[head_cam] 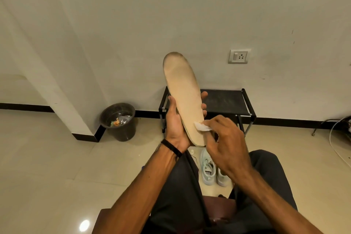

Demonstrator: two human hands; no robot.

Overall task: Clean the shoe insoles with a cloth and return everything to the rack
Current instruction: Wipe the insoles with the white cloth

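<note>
The long tan foam insole [183, 97], light and bendy we judge, stands before the black rack [224, 103], our left hand [175, 127] gripping its middle, right hand [226, 142] pinching the small white cloth [201, 127] against its heel.

Beige insole [183, 99], white cloth [201, 126], pale mint shoes [209, 169], black rack [224, 101].

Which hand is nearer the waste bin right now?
Left. The left hand grips the insole just right of the bin in the head view; the right hand, pinching the cloth, sits farther right, beyond the insole.
</note>
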